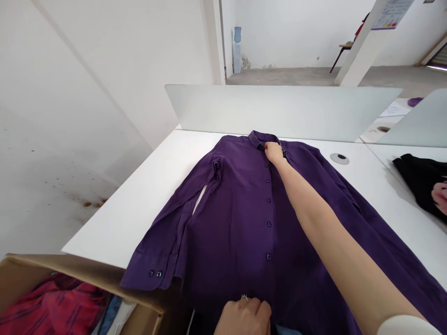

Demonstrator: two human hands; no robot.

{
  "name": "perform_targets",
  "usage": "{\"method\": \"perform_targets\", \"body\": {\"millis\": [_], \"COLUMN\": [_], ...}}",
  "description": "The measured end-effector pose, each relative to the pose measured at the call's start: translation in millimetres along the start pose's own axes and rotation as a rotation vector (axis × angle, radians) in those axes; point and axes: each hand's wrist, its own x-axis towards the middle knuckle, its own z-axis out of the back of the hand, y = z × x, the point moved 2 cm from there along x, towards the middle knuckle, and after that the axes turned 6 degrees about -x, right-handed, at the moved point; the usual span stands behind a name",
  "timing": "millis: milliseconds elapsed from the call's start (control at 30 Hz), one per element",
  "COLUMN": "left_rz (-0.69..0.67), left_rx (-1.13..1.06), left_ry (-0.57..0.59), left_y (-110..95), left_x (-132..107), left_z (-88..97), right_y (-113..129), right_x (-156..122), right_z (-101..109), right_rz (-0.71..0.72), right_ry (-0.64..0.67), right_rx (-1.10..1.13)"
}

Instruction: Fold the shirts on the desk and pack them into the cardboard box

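A dark purple button-up shirt (pixel 230 209) lies front side up across the white table, its collar toward the back and its sleeves spread to both sides. My right hand (pixel 274 152) reaches far forward, fingers closed on the shirt just below the collar. At the bottom of the view, my left hand (pixel 244 316), wearing a ring, is closed on the shirt's lower front edge near the button line. The left cuff (pixel 153 274) hangs past the table edge over a cardboard box.
The cardboard box (pixel 80 267) at the lower left holds folded clothes, including a red plaid garment (pixel 56 304). A frosted divider (pixel 279 111) stands along the back of the white table (pixel 132 204). A black garment (pixel 419 179) lies at right, near a round cable grommet (pixel 340 158).
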Motion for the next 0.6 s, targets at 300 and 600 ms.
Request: {"method": "perform_targets", "body": {"millis": [300,600], "left_rz": [-0.107,0.104], "left_rx": [-0.067,0.244], "left_ry": [-0.167,-0.213], "left_y": [14.3,61.4], "left_x": [3.8,19.1], "left_z": [43.6,57.6], "right_y": [3.6,20.9], "right_x": [-10.7,-13.5], "right_z": [18.5,-5.4], "right_rz": [0.097,0.518], "right_ry": [-0.183,0.006], "right_rx": [0.035,-0.022]}}
